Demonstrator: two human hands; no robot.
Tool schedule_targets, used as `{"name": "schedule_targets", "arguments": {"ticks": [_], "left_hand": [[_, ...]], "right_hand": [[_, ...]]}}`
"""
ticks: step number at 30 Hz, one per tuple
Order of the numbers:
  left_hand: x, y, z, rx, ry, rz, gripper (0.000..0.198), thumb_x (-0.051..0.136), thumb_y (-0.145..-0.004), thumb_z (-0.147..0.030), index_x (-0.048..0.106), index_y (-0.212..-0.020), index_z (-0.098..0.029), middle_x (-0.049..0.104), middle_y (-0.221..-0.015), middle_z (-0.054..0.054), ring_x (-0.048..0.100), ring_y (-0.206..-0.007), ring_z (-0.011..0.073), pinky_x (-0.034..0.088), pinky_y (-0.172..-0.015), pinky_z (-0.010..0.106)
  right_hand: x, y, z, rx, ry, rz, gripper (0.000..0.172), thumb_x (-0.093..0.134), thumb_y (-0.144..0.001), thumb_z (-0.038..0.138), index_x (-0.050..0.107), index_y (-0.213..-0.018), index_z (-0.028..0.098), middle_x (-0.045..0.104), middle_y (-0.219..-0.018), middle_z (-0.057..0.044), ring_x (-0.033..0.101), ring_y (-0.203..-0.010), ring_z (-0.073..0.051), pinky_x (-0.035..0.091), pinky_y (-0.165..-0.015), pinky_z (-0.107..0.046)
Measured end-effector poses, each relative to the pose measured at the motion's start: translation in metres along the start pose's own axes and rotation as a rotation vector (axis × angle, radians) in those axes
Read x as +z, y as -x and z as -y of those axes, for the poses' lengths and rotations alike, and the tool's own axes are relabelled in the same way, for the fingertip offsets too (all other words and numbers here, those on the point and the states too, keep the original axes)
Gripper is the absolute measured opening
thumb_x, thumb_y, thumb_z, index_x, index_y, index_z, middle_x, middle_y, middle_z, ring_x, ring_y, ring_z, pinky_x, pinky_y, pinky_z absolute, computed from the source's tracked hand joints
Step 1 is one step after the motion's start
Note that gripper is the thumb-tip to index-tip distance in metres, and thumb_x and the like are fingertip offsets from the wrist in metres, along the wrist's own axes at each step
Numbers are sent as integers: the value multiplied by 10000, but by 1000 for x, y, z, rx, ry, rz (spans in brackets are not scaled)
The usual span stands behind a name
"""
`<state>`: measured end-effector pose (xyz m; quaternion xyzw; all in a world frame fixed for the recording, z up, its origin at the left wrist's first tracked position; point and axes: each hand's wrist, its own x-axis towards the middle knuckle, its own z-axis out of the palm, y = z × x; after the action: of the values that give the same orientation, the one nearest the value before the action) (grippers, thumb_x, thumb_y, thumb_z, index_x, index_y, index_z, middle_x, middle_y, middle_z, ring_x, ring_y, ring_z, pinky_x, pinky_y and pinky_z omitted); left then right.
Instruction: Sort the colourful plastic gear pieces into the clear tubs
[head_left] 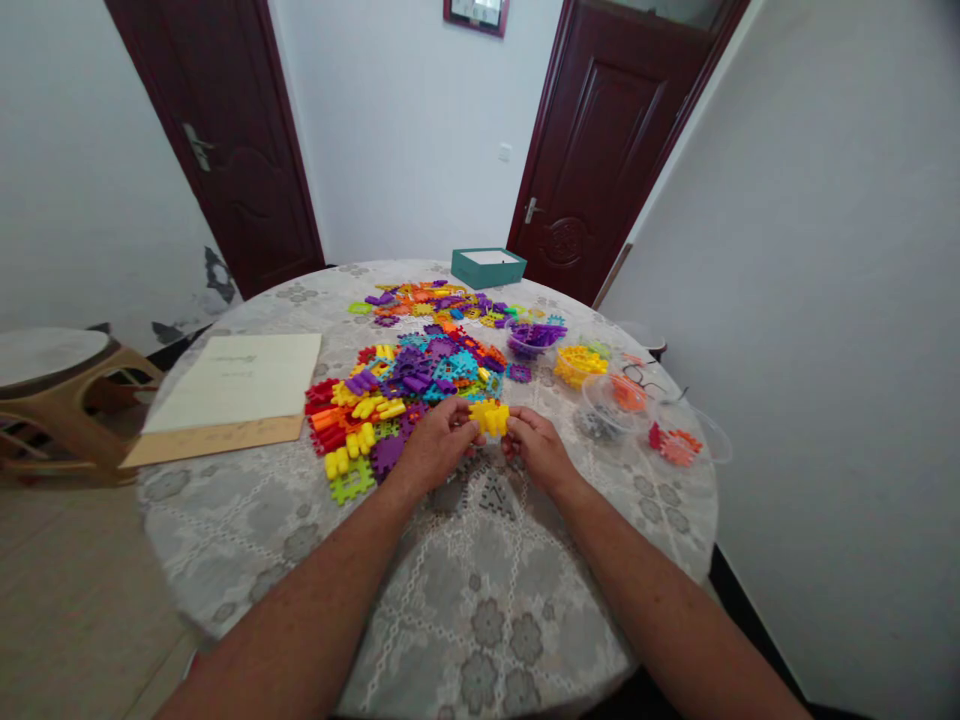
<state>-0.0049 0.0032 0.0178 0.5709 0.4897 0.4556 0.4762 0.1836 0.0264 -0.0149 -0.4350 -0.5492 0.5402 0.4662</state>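
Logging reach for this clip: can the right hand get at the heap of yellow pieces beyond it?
Probably yes: only tablecloth shows between the right hand and the heap of yellow pieces, though that hand is busy at a yellow block.

The yellow piece (490,418) looked like smooth, glossy plastic, as did the heaped pieces (414,367). Clear, shiny plastic formed the tubs (589,402). The tablecloth (420,620) looked like matt fabric; the doors (611,125) resembled polished wood with metal handles (532,210).
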Motion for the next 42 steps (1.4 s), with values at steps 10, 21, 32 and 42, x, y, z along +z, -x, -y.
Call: {"name": "schedule_targets", "arguments": {"ticks": [10, 21, 32, 42], "left_hand": [[1, -1, 5, 23, -104, 32, 388, 689, -840, -402, 600, -1156, -194, 729, -900, 25, 707, -744, 190, 563, -620, 284], [2, 2, 0, 35, -98, 122, 429, 644, -888, -461, 604, -1218, -191, 720, -923, 42, 720, -794, 211, 591, -661, 321], [-3, 3, 1, 93, -196, -35, 367, 595, -926, -442, 646, -1195, -199, 731, -900, 32, 726, -771, 198, 562, -698, 312], [-6, 3, 3, 163, -368, -53, 259, 576, -931, -410, 697, -1062, -222, 757, -837, 19, 722, -763, 211, 522, -703, 310]], "right_hand": [[9, 1, -5, 47, -167, 49, 260, 644, -883, 425, 650, -1025, 206, 650, -723, 9, 575, -559, -122, 487, -513, -233], [1, 5, 13, 132, -319, 206, 429, 831, -727, 430, 627, -1043, 222, 670, -844, 18, 549, -532, -91, 451, -486, -222], [-100, -31, 94, -230, 354, -347, 364, 664, -825, 415, 629, -1104, 185, 644, -791, 4, 576, -600, -122, 438, -528, -226], [-159, -130, 106, 149, 814, -476, 218, 632, -836, 332, 702, -880, 129, 650, -646, -62, 563, -550, -145, 360, -500, -235]]}}
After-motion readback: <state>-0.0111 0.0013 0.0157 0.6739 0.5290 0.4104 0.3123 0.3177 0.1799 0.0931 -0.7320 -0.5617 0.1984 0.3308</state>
